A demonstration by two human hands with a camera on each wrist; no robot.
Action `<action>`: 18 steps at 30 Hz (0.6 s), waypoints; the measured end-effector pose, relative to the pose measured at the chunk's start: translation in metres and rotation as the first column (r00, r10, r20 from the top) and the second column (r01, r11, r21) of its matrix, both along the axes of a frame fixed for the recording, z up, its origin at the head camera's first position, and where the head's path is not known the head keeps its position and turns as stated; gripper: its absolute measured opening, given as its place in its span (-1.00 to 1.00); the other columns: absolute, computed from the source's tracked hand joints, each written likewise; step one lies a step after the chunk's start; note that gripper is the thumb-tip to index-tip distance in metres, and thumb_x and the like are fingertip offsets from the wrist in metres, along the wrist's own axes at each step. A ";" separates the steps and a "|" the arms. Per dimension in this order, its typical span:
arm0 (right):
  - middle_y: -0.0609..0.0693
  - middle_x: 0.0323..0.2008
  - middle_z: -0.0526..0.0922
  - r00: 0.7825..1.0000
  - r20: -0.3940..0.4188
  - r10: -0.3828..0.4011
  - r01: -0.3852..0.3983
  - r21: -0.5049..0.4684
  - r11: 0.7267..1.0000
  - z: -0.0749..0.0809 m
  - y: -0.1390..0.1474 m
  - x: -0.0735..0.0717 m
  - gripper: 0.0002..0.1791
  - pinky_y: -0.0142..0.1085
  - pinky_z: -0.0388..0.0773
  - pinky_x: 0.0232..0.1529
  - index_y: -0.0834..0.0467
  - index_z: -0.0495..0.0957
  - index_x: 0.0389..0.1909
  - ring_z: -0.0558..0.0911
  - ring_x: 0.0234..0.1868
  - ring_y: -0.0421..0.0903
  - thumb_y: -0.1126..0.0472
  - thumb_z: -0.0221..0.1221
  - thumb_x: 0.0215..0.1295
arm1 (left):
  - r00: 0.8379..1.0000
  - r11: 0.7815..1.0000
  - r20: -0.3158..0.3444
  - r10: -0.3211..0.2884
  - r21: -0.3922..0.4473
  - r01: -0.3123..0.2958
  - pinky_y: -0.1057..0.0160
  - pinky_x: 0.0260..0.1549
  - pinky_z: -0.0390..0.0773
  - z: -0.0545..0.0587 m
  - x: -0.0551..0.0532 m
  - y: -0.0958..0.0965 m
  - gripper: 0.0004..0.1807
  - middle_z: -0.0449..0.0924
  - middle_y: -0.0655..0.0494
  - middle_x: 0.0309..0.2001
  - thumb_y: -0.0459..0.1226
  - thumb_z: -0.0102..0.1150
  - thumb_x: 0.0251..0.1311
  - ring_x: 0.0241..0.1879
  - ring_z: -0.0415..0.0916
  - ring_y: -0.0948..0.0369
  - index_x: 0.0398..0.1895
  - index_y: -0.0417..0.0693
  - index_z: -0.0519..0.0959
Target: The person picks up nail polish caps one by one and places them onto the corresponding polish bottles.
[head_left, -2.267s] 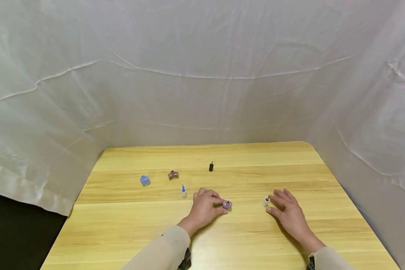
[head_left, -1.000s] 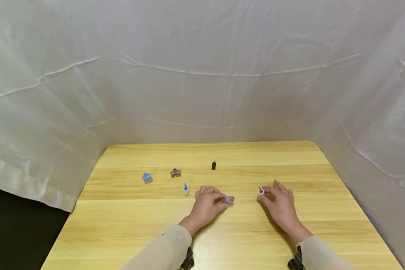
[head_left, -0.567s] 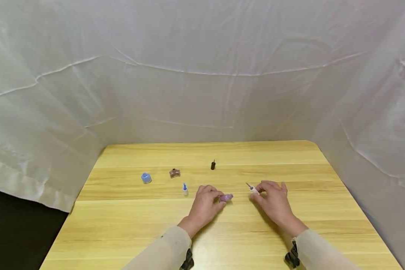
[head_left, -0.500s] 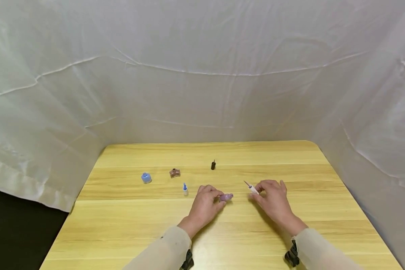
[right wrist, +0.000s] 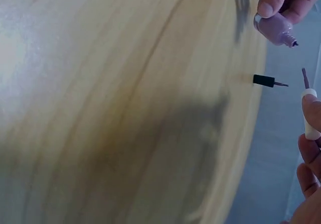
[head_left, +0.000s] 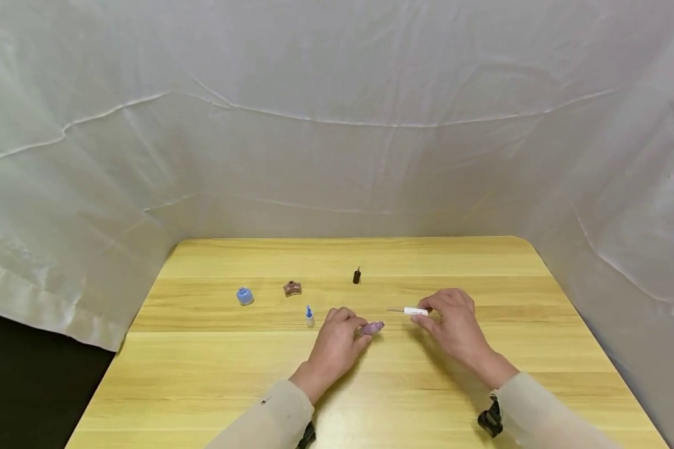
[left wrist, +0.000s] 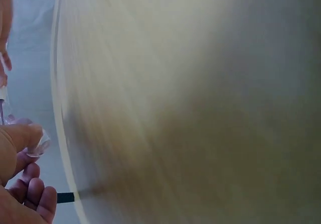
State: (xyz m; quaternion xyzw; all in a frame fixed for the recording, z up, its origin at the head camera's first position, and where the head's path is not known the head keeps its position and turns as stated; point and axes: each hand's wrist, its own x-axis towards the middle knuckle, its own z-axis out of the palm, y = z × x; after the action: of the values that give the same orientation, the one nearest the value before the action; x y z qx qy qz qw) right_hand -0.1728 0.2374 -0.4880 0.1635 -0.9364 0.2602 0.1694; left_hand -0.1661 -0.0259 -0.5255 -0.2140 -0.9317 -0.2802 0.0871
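A purple nail polish bottle (head_left: 373,328), uncapped and tilted with its neck to the right, is pinched between thumb and fingers of my left hand (head_left: 337,343). My right hand (head_left: 454,324) pinches a white nail polish cap (head_left: 415,311), held sideways with its thin brush pointing left toward the bottle. A short gap separates brush tip and bottle neck. In the right wrist view the same purple bottle (right wrist: 275,30) shows its dark mouth, and the white cap (right wrist: 311,114) has its brush facing it. The left wrist view shows only part of the bottle's clear base (left wrist: 42,144) between fingers.
On the wooden table (head_left: 213,386) to the left stand an open blue bottle (head_left: 244,296), an open brown star-shaped bottle (head_left: 293,288) and a white cap with blue brush (head_left: 309,316). A black cap (head_left: 356,275) stands brush-up farther back. Pale cloth (head_left: 337,168) surrounds the table.
My right hand has picked up the white cap from the table, turned it from upright to sideways and brought it left. My left hand has lifted and tilted the purple bottle rightward.
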 end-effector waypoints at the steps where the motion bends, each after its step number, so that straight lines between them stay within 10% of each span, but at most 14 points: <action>1: -0.08 -0.27 0.77 1.000 -0.016 0.015 -0.015 0.010 1.000 0.002 0.000 0.001 -0.75 0.28 0.18 0.38 0.02 0.71 -0.30 0.56 0.02 0.09 0.23 0.59 0.07 | 1.000 1.000 -0.017 -0.005 -0.016 0.005 0.27 -0.06 0.58 0.001 0.000 0.000 -0.75 0.62 0.18 -0.11 -0.12 0.42 0.35 -0.05 0.46 0.22 -0.02 -0.02 0.78; 18: -0.05 -0.25 0.74 0.956 -0.212 0.204 -0.137 0.291 0.947 0.020 0.004 0.012 -0.72 0.22 0.34 0.13 0.04 0.68 -0.29 0.56 -0.09 0.06 0.11 0.59 0.09 | 0.979 0.984 -0.201 -0.031 -0.176 -0.005 0.25 -0.08 0.53 0.011 0.003 0.003 -0.80 0.59 0.16 -0.15 -0.15 0.42 0.33 -0.11 0.44 0.19 -0.10 -0.04 0.78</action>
State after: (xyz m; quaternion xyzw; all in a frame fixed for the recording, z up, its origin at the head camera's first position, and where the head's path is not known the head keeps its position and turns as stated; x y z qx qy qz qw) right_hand -0.1604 0.2412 -0.4678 0.2963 -0.9182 0.1207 0.2333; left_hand -0.1626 -0.0225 -0.5147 -0.2544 -0.9377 -0.1740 0.1607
